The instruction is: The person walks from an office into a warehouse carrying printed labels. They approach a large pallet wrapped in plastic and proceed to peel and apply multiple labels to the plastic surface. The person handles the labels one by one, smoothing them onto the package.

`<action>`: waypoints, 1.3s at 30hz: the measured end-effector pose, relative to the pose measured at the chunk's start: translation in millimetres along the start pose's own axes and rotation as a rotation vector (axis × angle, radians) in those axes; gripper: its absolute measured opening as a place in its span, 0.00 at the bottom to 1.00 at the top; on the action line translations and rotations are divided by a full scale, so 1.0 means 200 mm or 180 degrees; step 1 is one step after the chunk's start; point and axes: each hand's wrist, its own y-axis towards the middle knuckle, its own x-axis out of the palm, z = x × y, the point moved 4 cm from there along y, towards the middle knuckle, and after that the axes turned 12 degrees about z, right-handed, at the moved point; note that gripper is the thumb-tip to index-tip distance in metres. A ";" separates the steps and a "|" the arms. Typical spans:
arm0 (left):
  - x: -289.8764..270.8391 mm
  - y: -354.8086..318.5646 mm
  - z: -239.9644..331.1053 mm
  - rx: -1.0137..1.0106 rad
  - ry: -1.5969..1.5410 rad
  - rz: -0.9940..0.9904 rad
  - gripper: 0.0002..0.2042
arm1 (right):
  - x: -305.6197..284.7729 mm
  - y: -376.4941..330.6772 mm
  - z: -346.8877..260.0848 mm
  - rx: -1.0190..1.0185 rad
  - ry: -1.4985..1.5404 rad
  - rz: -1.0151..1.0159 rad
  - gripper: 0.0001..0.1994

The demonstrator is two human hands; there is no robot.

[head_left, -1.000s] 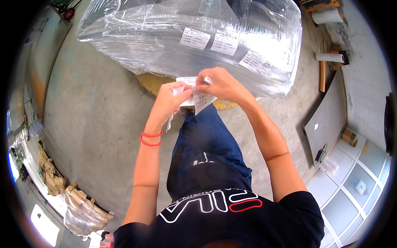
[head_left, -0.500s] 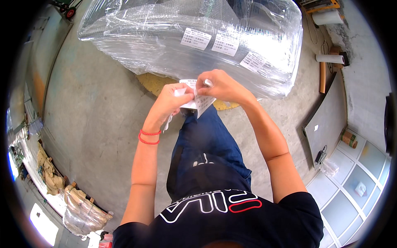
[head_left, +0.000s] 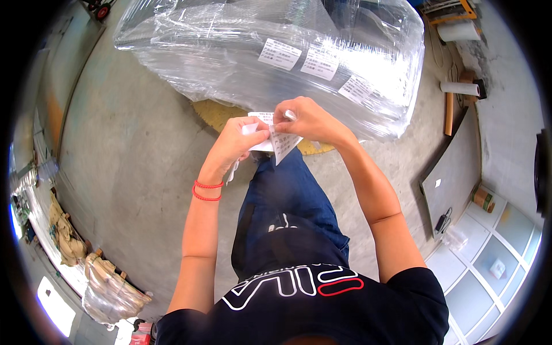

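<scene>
Both hands meet in front of my legs over white printed labels. My left hand (head_left: 230,141) is closed, thumb and fingers pinching white label paper (head_left: 261,118), with a loose strip hanging below the palm. My right hand (head_left: 307,119) is closed on the upper edge of a printed label (head_left: 284,146), which tilts downward between the hands. A small crumpled white scrap (head_left: 290,115) shows at its fingers. Just beyond stands a big bundle in clear stretch film (head_left: 218,69). On its near side are three white labels, one at left (head_left: 279,54), one mid (head_left: 319,61) and one at right (head_left: 356,88).
A yellow base (head_left: 213,117) shows under the wrapped bundle. On the right lie white film rolls (head_left: 460,88), a brown tube (head_left: 448,114) and a dark panel (head_left: 454,167) near glazed white doors (head_left: 489,259). Plastic-wrapped goods (head_left: 109,287) lie at lower left.
The wrapped bundle and surroundings have shifted slightly in view. My hands keep the same grip, and the label in my right hand turns a little more face-on.
</scene>
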 end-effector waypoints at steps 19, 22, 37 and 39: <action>-0.02 0.11 -0.13 -0.0292 -0.1148 -0.0320 0.06 | 0.16 -0.01 0.14 -0.0047 0.2288 0.0207 0.01; -0.01 0.11 -0.11 -0.0302 -0.0920 -0.0063 0.08 | 0.18 -0.01 0.17 0.0095 0.2276 0.0307 0.01; -0.28 0.52 -0.33 0.0987 0.0750 0.1592 0.02 | -0.10 -0.21 0.18 -0.0829 0.0904 0.1819 0.06; -0.29 0.56 -0.27 0.1809 0.1551 0.2138 0.01 | -0.25 -0.26 0.23 -0.0836 0.1916 0.2062 0.05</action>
